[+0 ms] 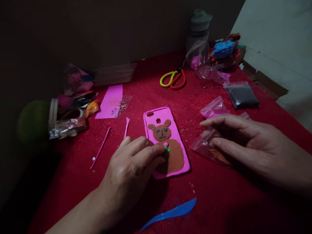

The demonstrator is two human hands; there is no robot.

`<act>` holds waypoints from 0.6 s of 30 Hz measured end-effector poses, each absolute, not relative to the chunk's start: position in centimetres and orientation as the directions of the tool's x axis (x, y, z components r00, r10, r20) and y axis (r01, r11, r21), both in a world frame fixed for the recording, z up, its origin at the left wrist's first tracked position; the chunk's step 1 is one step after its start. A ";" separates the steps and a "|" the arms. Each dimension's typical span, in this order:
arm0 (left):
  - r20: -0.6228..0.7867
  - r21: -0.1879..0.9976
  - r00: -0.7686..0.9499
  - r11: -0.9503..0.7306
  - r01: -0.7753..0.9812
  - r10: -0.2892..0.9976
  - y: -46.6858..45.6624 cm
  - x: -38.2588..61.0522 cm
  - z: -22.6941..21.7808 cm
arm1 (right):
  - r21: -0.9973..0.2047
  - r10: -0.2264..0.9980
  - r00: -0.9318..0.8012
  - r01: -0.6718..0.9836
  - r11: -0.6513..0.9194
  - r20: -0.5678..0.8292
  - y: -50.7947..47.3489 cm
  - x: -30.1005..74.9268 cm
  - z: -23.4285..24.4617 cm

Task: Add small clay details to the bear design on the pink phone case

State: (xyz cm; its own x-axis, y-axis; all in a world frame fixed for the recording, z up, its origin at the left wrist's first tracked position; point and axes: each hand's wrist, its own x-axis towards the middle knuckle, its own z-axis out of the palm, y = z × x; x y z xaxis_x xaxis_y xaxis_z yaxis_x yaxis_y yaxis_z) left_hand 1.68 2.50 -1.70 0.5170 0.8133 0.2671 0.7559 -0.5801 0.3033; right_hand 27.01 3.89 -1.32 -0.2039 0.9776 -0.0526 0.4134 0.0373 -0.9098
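A pink phone case lies on the red cloth, decorated with a brown clay bear and a tiny pink-and-green clay flower. My left hand rests on the case's lower left edge, fingers curled, its fingertips pressing beside the flower. To the right, my right hand hovers over a clear zip bag with its fingers stretched out, and its thumb touches the bag. Nothing shows in its grasp.
A blue plastic modelling knife lies near the front. Two pink clay tools lie left of the case. Yellow-and-red scissors, several small bags of clay, a dark powder bag and blue clay sit behind.
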 end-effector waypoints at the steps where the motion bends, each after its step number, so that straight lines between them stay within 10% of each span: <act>1: 0.267 0.305 0.516 -0.579 0.756 0.814 2.5 1.7 -1.7 | -0.911 0.977 -0.206 0.411 0.039 -0.051 3.9 27.0 -1.3; 18: 0.252 0.286 0.501 -0.559 0.779 0.828 2.3 2.1 -1.7 | -0.945 0.973 -0.180 0.317 -0.079 -0.142 3.9 26.7 -1.3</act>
State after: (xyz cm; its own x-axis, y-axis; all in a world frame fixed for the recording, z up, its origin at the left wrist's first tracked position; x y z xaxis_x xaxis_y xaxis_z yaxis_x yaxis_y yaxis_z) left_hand 2.06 2.29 -1.71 0.5011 0.8278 0.2523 0.7787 -0.5585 0.2859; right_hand 26.72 3.85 -1.33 -0.1797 0.9735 -0.1415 0.3171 -0.0789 -0.9451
